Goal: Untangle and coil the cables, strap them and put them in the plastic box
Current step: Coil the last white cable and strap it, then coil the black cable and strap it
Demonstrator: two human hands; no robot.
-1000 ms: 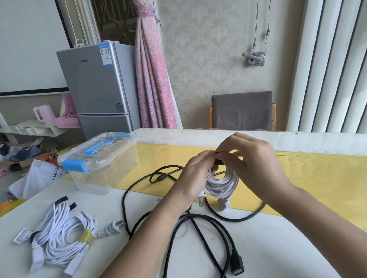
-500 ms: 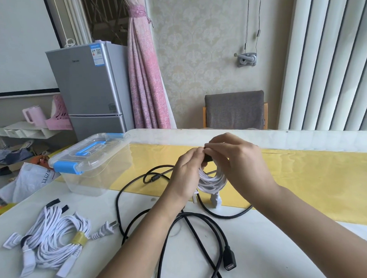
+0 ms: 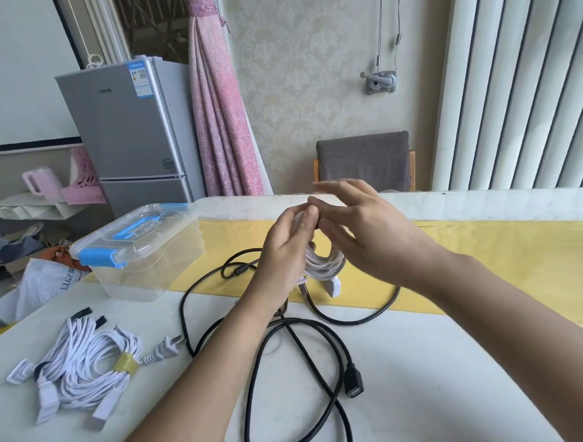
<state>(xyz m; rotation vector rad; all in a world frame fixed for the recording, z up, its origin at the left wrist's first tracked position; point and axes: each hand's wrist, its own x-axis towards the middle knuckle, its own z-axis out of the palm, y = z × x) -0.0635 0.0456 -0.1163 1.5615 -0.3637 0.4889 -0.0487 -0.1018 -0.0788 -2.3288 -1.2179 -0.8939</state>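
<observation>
Left hand (image 3: 285,251) pinches the top of the small white cable coil (image 3: 323,268) between thumb and fingers. It holds the coil up off the worktop (image 3: 428,399), so the loops hang free in one bunch, with the plug dangling below. Right hand (image 3: 361,230) sits just beside that pinch, fingers straight and spread, blurred, gripping nothing I can make out. A dark sliver at the pinch point is probably the strap, though it is too small to be sure.

By my judgement the strapping of this coil is at or near its end, and the coil goes into the box next. The plastic box (image 3: 143,262) stands to the left with its blue-latched lid on, so it needs opening first. A black USB extension cable (image 3: 354,383) sprawls loose and uncoiled beneath the hands. At the near left lies a white cable bundle (image 3: 85,363) bound with a yellow strap (image 3: 125,363). Spare black straps (image 3: 82,313) lie beside it, within easy reach.
</observation>
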